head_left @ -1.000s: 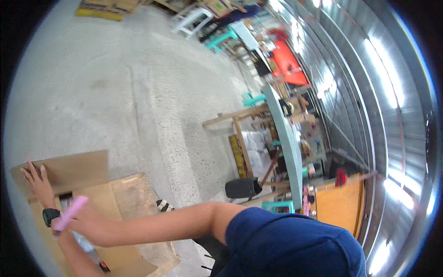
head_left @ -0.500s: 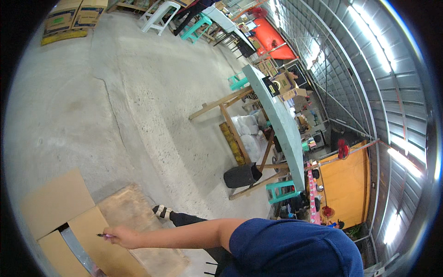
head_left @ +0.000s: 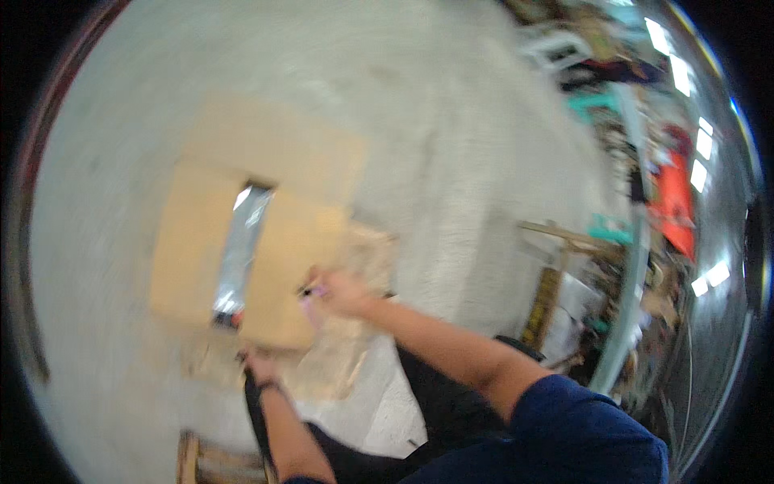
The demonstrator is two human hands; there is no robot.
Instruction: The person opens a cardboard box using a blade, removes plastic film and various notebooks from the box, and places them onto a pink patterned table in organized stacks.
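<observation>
A brown cardboard carton (head_left: 294, 258) lies in front of me with its top flaps spread, one flap (head_left: 274, 137) folded out on the far side. A strip of shiny grey plastic (head_left: 242, 246) shows in the gap between two flaps. Over the right flap, my right hand (head_left: 343, 292) is closed on a small pink-purple tool with a dark end (head_left: 314, 292); blur hides its kind. My left hand (head_left: 260, 367) is at the carton's near edge, and its fingers are smeared by motion. I cannot tell whether it grips the edge.
Under the carton is a wooden board (head_left: 367, 274) on the concrete floor (head_left: 451, 145). A wooden frame (head_left: 214, 460) stands near me at the lower left. To the right are a long grey-green table (head_left: 625, 298), turquoise stools (head_left: 609, 228) and an orange-red sheet (head_left: 676, 202).
My view has swung down and left, so the carton is now nearer the middle. My left hand has come into view. The right hand still holds the small tool over the flap.
</observation>
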